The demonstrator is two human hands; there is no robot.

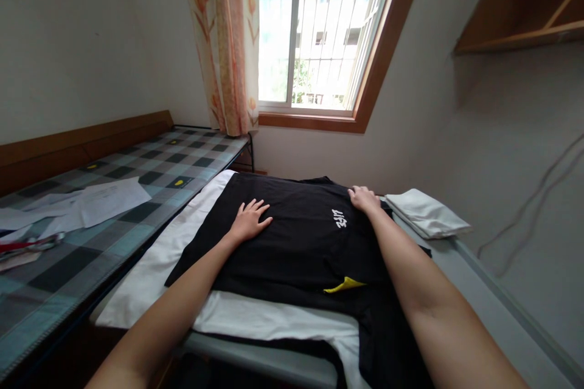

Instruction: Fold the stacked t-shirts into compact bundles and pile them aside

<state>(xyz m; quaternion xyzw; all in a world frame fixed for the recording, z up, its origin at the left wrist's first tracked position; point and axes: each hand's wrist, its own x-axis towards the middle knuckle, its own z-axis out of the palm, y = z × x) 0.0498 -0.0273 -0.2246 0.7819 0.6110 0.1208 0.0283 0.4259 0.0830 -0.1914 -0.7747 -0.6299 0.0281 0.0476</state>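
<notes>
A black T-shirt (292,231) with white "LIFE"-like lettering is spread out flat, and a bit of yellow shows at its near side. Under it lies a white cloth garment (269,316), its edges sticking out to the left and in front. My left hand (250,219) rests palm down on the left half of the shirt, fingers spread. Near the shirt's far right edge, my right hand (365,199) touches the fabric beside the lettering, fingers slightly bent and not gripping any visible fold. Black fabric hangs down over the near edge, partly hidden by my right forearm.
A folded white cloth (424,213) lies at the right on the grey table (497,310). To the left stands a bed with a checked mattress (196,161), papers (104,200) on it. A curtain (232,42) hangs by the window; a wooden shelf (515,39) is upper right.
</notes>
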